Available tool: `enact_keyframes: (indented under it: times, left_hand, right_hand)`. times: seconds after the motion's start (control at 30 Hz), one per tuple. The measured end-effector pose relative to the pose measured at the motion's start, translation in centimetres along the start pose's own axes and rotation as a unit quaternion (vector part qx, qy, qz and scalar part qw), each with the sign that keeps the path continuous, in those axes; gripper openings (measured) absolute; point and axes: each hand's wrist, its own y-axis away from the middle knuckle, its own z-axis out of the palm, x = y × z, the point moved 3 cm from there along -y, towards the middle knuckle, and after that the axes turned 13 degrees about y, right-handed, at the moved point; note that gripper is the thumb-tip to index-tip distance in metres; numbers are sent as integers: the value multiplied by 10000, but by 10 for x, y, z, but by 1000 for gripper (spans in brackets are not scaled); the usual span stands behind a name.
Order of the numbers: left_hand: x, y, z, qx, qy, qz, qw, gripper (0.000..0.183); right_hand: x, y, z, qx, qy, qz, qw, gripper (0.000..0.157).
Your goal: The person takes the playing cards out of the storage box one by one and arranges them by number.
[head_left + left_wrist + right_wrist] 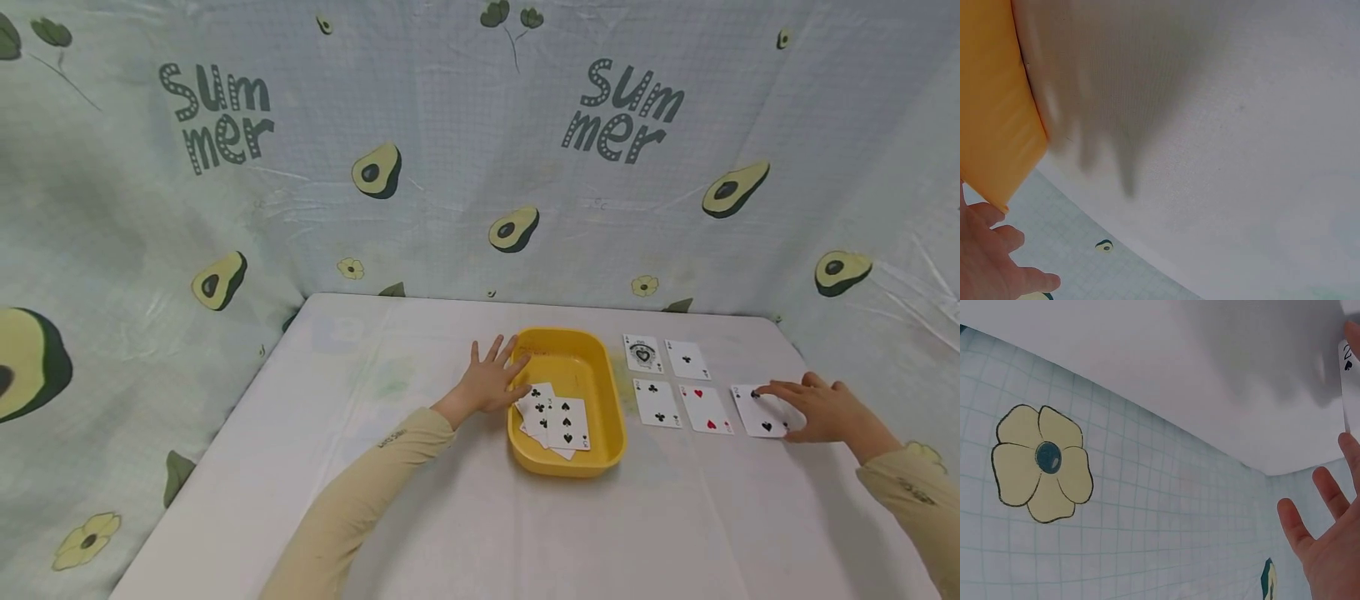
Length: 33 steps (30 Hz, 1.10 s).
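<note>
My left hand [483, 383] is at the left rim of a yellow plastic tray [613, 400], fingers spread; the left wrist view shows its fingers [1007, 237] by a tray corner. Inside the tray lie several loose playing cards, a three of spades [568, 423] on top. At the right, my right hand [825, 410] holds a two of spades [757, 417] between thumb and index finger, low at the table. The right wrist view shows part of that card [1350, 381] between the fingertips, other fingers extended.
Left of the held card lie a two of hearts [707, 409] and a two of clubs [657, 403]. Behind them are an ornate ace [643, 354] and an ace of clubs [687, 360]. A patterned cloth [442, 125] hangs behind the white table [360, 350].
</note>
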Motion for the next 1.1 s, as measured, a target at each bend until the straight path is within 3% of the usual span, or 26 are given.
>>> enact_keyframes:
  times: [1.1]
  left_hand:
    - [-2, -2, 3, -99, -95, -67, 9999, 59]
  right_hand:
    - [-3, -2, 10, -320, -193, 38, 9993, 78]
